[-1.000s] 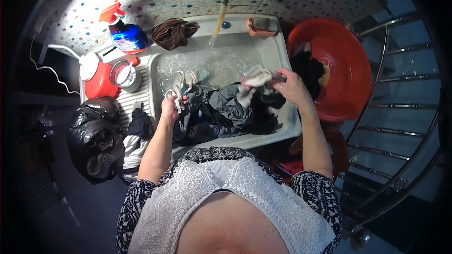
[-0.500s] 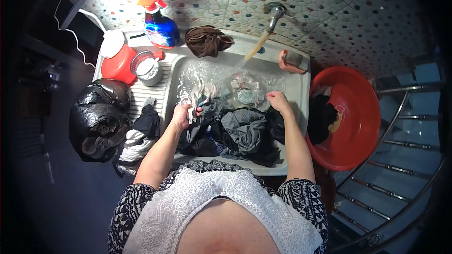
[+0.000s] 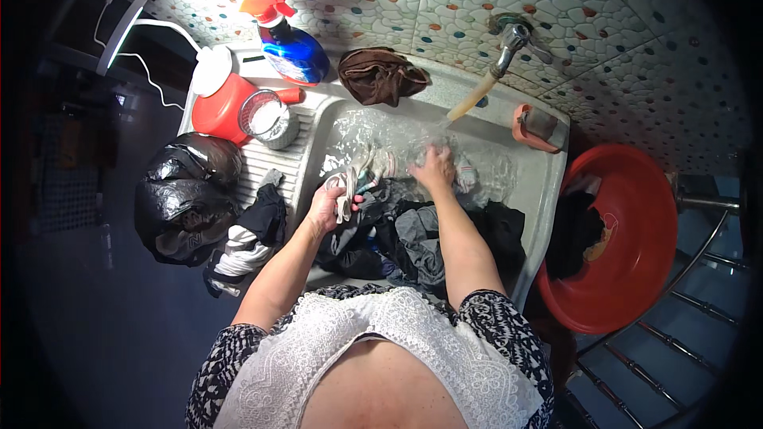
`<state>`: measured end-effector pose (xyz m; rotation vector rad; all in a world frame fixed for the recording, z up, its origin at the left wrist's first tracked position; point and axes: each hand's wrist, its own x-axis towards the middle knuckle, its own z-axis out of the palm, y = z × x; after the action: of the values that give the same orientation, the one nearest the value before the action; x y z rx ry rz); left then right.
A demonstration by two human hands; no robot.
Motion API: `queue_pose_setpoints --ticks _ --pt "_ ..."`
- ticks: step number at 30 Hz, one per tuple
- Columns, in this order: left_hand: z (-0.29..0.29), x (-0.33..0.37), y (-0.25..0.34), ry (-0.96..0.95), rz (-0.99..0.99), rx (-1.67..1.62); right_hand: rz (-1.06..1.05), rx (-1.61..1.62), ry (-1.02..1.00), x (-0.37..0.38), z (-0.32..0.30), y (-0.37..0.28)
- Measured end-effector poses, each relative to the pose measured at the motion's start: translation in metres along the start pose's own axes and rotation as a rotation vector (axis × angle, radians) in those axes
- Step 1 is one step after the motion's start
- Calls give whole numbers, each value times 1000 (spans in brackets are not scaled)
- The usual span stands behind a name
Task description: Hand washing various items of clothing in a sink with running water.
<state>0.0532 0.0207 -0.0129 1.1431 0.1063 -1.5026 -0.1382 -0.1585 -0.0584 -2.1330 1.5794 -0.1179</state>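
My left hand is closed around a bunched whitish cloth, whose far end trails into the sink's water. Fingers apart, my right hand dips into the splashing water below the tap. Right beside it floats a small pale striped cloth. Dark wet clothes fill the near half of the white sink, with a grey garment among them under my right forearm. Water runs from the yellowish hose on the tap.
On the left ledge stand a blue spray bottle, a red scoop and a cup of white powder. A brown cloth and an orange soap dish sit on the rim. A black bag lies left; a red basin stands right.
My right hand has moved left from the sink's right side into the water under the hose, its fingers spreading. My left hand keeps its hold on the whitish cloth. The whole view has shifted.
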Motion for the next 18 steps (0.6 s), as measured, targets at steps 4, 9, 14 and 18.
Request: queue_pose_setpoints --ticks 4,9,14,18 --pt "0 6 2 -19 -52 21 -213 -176 -243 0 -1 37" --pt "43 12 16 -75 -107 -41 327 501 486 15 -58 63" --pt "76 28 10 -324 -298 -190 -84 578 481 -19 -80 0" --pt "88 24 -8 -175 -205 -225 -749 512 -37 -79 -73 -49"
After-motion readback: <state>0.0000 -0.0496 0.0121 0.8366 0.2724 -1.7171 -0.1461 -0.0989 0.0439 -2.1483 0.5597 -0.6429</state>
